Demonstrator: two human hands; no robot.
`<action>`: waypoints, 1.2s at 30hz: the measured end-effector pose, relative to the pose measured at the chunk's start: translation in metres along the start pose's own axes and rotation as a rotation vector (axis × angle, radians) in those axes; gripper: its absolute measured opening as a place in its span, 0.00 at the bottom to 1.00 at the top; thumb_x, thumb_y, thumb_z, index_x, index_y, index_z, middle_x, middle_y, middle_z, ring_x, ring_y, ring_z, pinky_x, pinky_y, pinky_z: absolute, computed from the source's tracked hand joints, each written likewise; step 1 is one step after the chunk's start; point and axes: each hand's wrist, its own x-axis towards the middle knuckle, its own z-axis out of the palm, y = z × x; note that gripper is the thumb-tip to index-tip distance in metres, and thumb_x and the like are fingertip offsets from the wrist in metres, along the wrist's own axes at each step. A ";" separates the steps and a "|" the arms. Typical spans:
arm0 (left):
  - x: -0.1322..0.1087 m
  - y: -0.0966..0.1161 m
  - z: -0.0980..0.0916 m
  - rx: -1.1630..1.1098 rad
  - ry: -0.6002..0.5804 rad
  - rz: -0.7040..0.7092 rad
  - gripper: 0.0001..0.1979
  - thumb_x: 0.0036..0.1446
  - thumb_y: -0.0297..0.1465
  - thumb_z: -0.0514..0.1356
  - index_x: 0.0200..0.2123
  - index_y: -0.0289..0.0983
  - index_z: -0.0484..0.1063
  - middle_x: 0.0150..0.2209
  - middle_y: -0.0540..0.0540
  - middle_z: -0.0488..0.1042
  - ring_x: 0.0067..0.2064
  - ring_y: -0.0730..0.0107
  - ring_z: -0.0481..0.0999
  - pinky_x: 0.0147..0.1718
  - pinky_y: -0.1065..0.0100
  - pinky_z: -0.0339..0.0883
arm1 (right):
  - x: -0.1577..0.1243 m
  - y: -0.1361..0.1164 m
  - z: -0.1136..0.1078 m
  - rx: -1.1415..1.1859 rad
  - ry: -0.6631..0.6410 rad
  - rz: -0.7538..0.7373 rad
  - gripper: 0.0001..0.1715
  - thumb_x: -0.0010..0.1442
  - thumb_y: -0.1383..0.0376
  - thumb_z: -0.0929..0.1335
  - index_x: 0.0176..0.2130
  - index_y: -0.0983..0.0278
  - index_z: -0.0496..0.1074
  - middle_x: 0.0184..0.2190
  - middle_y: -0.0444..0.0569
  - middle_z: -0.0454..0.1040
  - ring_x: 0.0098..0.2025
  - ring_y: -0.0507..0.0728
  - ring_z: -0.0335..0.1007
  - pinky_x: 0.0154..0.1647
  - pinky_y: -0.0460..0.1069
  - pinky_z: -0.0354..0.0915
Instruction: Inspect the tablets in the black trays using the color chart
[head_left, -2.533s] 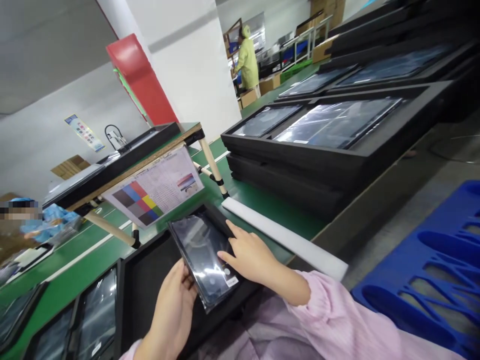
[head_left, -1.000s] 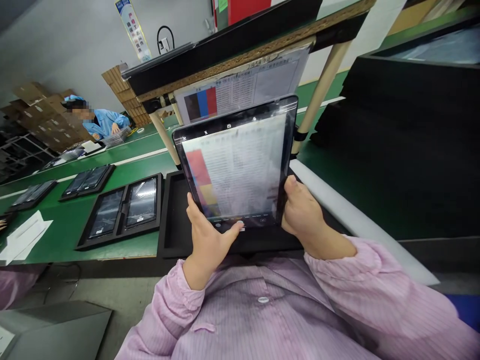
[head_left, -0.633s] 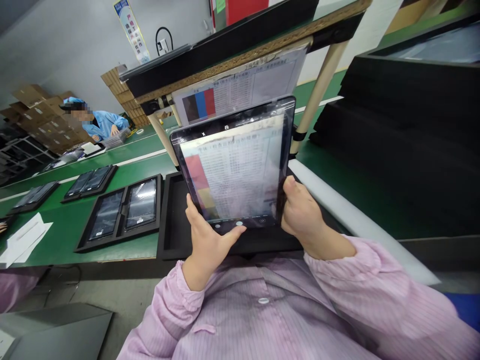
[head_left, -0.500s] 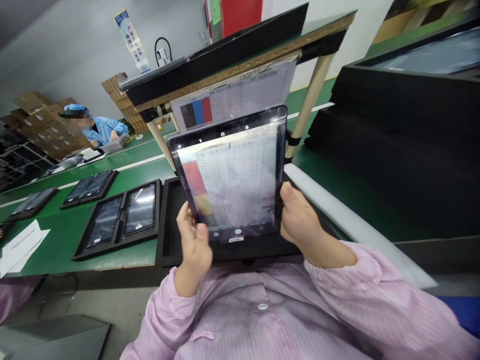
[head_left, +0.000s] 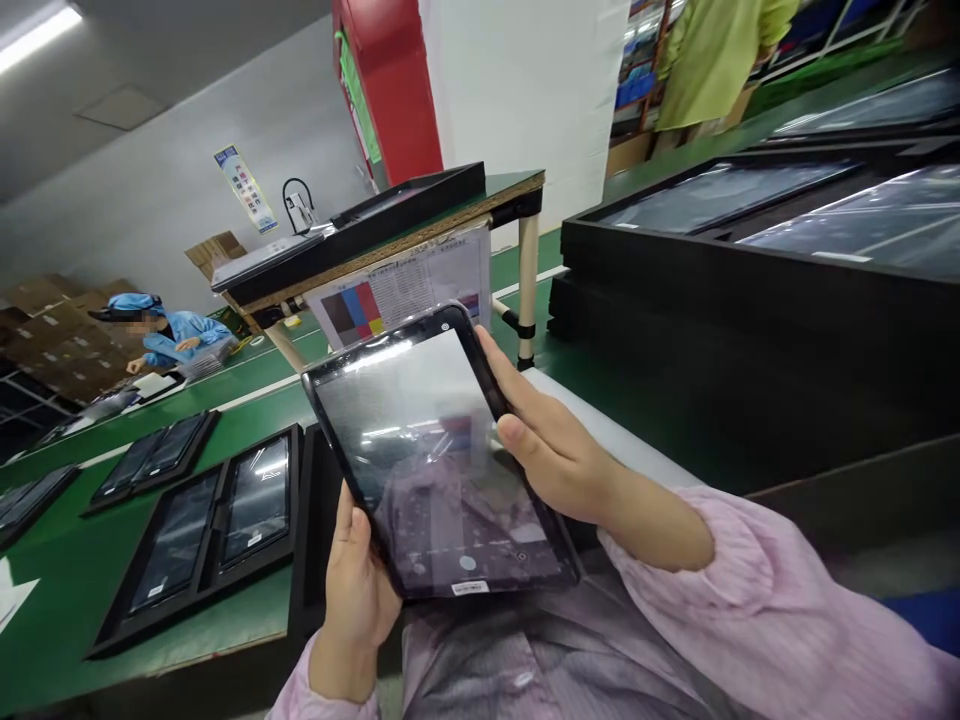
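I hold a black tablet (head_left: 435, 460) in a clear film, tilted back towards me, its screen dim with a camera display and ceiling glare. My left hand (head_left: 356, 590) grips its lower left edge, thumb on the front. My right hand (head_left: 555, 440) clasps the right edge, fingers running behind it and thumb on the bezel. Beyond the tablet a printed colour chart sheet (head_left: 405, 290) hangs from a small raised shelf (head_left: 420, 225). An empty black foam tray (head_left: 311, 540) lies under the tablet on the green bench (head_left: 247, 400).
Black trays with bagged tablets (head_left: 202, 525) lie to the left on the bench. Tall stacks of black trays (head_left: 750, 270) stand on the right. A white foam strip (head_left: 600, 430) runs by my right arm. A person in blue (head_left: 165, 335) sits far left; another in yellow-green (head_left: 712, 50) stands behind.
The tablet has tipped back from upright facing the chart to lying nearly flat towards me; its screen went from the bright chart picture to dim. My right hand shifted up the right edge.
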 end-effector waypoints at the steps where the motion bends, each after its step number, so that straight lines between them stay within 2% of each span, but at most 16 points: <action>1: -0.001 -0.001 0.001 0.013 0.014 -0.002 0.19 0.57 0.40 0.67 0.52 0.54 0.76 0.57 0.51 0.76 0.61 0.63 0.72 0.61 0.58 0.63 | -0.001 0.004 -0.001 -0.014 -0.004 0.005 0.42 0.71 0.47 0.55 0.73 0.61 0.38 0.68 0.48 0.55 0.64 0.62 0.61 0.63 0.57 0.65; 3: -0.003 0.000 0.005 0.032 0.062 -0.001 0.21 0.55 0.40 0.68 0.53 0.55 0.75 0.57 0.50 0.76 0.60 0.62 0.73 0.60 0.57 0.65 | -0.001 0.010 -0.002 -0.005 -0.010 0.034 0.41 0.71 0.46 0.56 0.73 0.59 0.40 0.69 0.46 0.50 0.64 0.62 0.60 0.63 0.56 0.65; 6: -0.005 0.002 0.016 0.032 0.088 0.017 0.24 0.53 0.40 0.69 0.54 0.55 0.74 0.56 0.49 0.77 0.57 0.62 0.76 0.58 0.59 0.68 | 0.000 0.013 -0.005 0.128 0.002 0.106 0.42 0.68 0.41 0.55 0.72 0.55 0.45 0.70 0.42 0.48 0.70 0.63 0.49 0.70 0.58 0.55; 9: -0.003 0.004 0.025 0.025 0.023 0.023 0.24 0.54 0.40 0.69 0.55 0.54 0.74 0.59 0.49 0.74 0.57 0.61 0.76 0.57 0.58 0.69 | 0.003 0.010 -0.006 0.210 0.025 0.221 0.52 0.63 0.36 0.60 0.73 0.52 0.37 0.70 0.47 0.49 0.67 0.67 0.56 0.66 0.63 0.60; 11: -0.001 0.003 0.028 0.032 -0.012 0.040 0.22 0.56 0.39 0.68 0.55 0.54 0.74 0.61 0.49 0.72 0.59 0.60 0.74 0.58 0.57 0.69 | 0.005 0.006 -0.003 0.080 0.041 0.253 0.62 0.57 0.35 0.66 0.73 0.52 0.31 0.70 0.51 0.48 0.66 0.71 0.56 0.62 0.66 0.62; 13: -0.001 -0.001 0.030 0.044 -0.035 0.056 0.21 0.57 0.40 0.67 0.55 0.54 0.75 0.61 0.49 0.71 0.61 0.59 0.72 0.59 0.57 0.68 | 0.007 0.002 0.002 -0.098 0.063 0.238 0.70 0.51 0.37 0.71 0.73 0.51 0.29 0.70 0.53 0.46 0.68 0.75 0.50 0.63 0.70 0.59; 16: -0.002 -0.007 0.032 0.059 -0.027 0.065 0.22 0.56 0.41 0.67 0.55 0.53 0.75 0.62 0.49 0.71 0.63 0.58 0.69 0.61 0.55 0.65 | 0.009 -0.002 0.013 -0.271 0.100 0.261 0.75 0.46 0.39 0.75 0.73 0.51 0.30 0.69 0.57 0.44 0.66 0.79 0.51 0.60 0.74 0.60; 19: -0.004 -0.011 0.035 0.073 0.025 0.099 0.22 0.53 0.42 0.70 0.53 0.54 0.76 0.61 0.50 0.72 0.64 0.59 0.68 0.62 0.58 0.63 | 0.011 -0.001 0.018 -0.276 0.144 0.303 0.76 0.45 0.40 0.76 0.73 0.53 0.31 0.69 0.59 0.43 0.65 0.79 0.52 0.60 0.74 0.60; 21: -0.004 -0.010 0.036 0.072 0.041 0.109 0.22 0.52 0.42 0.70 0.51 0.54 0.77 0.60 0.51 0.73 0.63 0.60 0.70 0.60 0.59 0.66 | 0.010 0.005 0.016 -0.111 0.163 0.307 0.76 0.46 0.41 0.76 0.73 0.53 0.29 0.68 0.59 0.46 0.64 0.75 0.56 0.61 0.69 0.62; 24: -0.002 -0.007 0.034 0.075 0.071 0.105 0.21 0.51 0.42 0.71 0.50 0.53 0.78 0.57 0.49 0.76 0.58 0.59 0.75 0.54 0.61 0.72 | 0.005 0.015 0.012 0.288 0.145 0.326 0.73 0.51 0.45 0.75 0.72 0.52 0.24 0.64 0.58 0.55 0.57 0.65 0.68 0.56 0.60 0.69; 27: 0.000 -0.004 0.030 0.096 0.094 0.085 0.21 0.52 0.41 0.70 0.51 0.53 0.77 0.55 0.49 0.77 0.55 0.59 0.78 0.51 0.61 0.74 | -0.002 0.021 0.010 0.530 0.079 0.346 0.65 0.55 0.52 0.74 0.72 0.50 0.30 0.63 0.54 0.59 0.58 0.61 0.67 0.55 0.56 0.71; 30: 0.001 -0.004 0.028 0.108 0.096 0.084 0.22 0.53 0.41 0.69 0.53 0.55 0.76 0.55 0.51 0.78 0.54 0.62 0.78 0.51 0.63 0.74 | -0.006 0.022 0.011 0.575 0.046 0.324 0.57 0.57 0.57 0.73 0.72 0.50 0.38 0.66 0.51 0.56 0.63 0.61 0.62 0.58 0.54 0.69; 36: 0.002 -0.007 0.026 0.133 0.098 0.113 0.19 0.55 0.42 0.68 0.51 0.52 0.77 0.54 0.49 0.78 0.55 0.63 0.77 0.55 0.63 0.70 | -0.007 0.025 0.012 0.557 0.028 0.283 0.55 0.58 0.62 0.71 0.72 0.51 0.39 0.67 0.49 0.55 0.67 0.59 0.57 0.64 0.54 0.65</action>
